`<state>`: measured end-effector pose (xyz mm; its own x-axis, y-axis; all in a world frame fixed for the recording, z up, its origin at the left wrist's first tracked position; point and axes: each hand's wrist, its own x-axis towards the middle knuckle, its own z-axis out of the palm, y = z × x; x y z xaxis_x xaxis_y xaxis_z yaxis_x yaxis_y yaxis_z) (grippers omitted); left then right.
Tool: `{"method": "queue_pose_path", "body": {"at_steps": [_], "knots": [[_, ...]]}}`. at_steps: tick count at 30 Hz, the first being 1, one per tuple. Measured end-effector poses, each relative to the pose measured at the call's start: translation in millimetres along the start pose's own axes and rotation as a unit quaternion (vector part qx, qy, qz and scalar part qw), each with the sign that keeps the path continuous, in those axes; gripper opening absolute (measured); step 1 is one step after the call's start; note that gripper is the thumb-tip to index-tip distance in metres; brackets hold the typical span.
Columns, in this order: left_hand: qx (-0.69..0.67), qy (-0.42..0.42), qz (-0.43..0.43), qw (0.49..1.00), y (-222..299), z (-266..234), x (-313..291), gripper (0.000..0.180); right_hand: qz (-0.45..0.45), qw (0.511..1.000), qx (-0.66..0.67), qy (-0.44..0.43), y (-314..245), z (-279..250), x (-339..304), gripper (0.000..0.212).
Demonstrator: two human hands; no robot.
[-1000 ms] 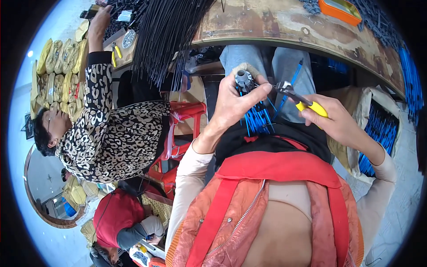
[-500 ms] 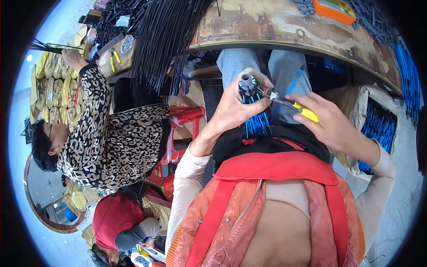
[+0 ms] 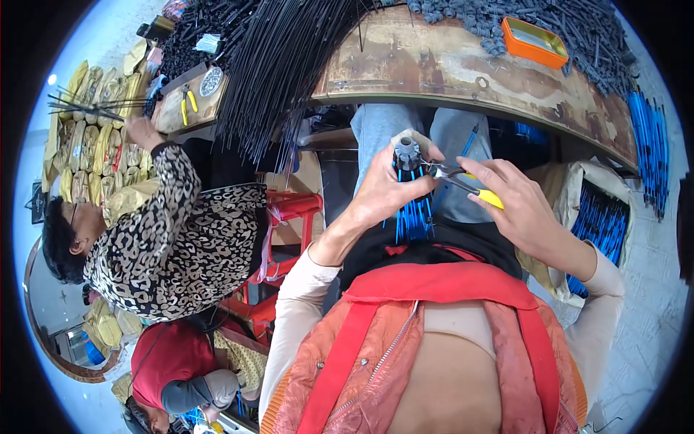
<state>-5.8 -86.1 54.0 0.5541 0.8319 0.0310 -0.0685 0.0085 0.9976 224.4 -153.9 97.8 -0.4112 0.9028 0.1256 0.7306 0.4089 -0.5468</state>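
My left hand [image 3: 379, 189] is closed around a grey notched hub [image 3: 408, 152] with a bundle of blue rods [image 3: 413, 215] hanging below it, which looks like part of an umbrella frame. Cloth-like wrapping covers one of its fingers. My right hand [image 3: 526, 206] grips yellow-handled pliers [image 3: 455, 176], whose handles are somewhat apart. Their jaws sit right beside the hub, by my left thumb tip; a thin wire seems to be there, too small to tell clearly. Beyond my hands, a single blue rod [image 3: 470, 139] lies across my lap.
A worn wooden table [image 3: 419, 61] holds an orange tray [image 3: 535, 43], grey hubs and a heap of black rods [image 3: 271, 79]. At right stands a sack [image 3: 575, 195] of blue rods. On the left, a co-worker [image 3: 181, 239] in a patterned top holds thin black rods, beside a red stool [image 3: 296, 206].
The plier jaws have come closer to the hub, and the handles now show spread apart. The view has shifted slightly. The co-worker's raised hand has moved a little.
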Motion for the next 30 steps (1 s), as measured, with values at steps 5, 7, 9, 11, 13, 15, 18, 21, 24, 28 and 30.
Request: {"method": "queue_pose_path", "body": {"at_steps": [5,7,9,11,13,15,18,21,24,28,30], "knots": [[-0.014,0.014,-0.024,1.000,7,-14,24,0.026,0.024,0.999,-0.022,-0.015,7,-9,25,0.053],[-0.007,0.013,-0.017,1.000,1,-20,29,0.027,0.026,0.998,-0.056,-0.013,11,-5,29,0.056],[-0.008,0.020,-0.025,0.999,-1,-30,35,0.027,0.003,0.996,-0.090,0.015,9,-3,39,0.055],[0.004,0.008,-0.019,1.000,-3,-41,42,0.030,-0.020,0.991,-0.124,0.043,8,-6,51,0.054],[0.014,-0.005,-0.014,1.000,-1,-48,45,0.033,-0.014,0.985,-0.164,0.045,13,-14,66,0.051],[-0.031,-0.002,-0.021,0.999,7,-49,49,0.035,0.016,0.995,-0.098,0.009,19,-12,75,0.048],[-0.025,0.032,-0.041,0.998,8,-56,54,0.030,0.073,0.995,-0.004,-0.061,14,-5,82,0.052],[-0.010,0.044,-0.025,0.999,2,-60,58,0.029,0.070,0.994,0.035,-0.070,13,-2,89,0.056],[-0.004,0.047,-0.019,0.999,5,-60,60,0.028,0.045,0.999,0.011,-0.028,14,-1,96,0.061],[0.006,0.036,0.006,0.999,-2,-70,72,0.033,0.021,0.999,-0.024,-0.007,22,1,111,0.062],[-0.004,0.025,-0.018,1.000,-2,-72,75,0.033,0.033,0.994,-0.102,-0.018,26,2,116,0.065]]}}
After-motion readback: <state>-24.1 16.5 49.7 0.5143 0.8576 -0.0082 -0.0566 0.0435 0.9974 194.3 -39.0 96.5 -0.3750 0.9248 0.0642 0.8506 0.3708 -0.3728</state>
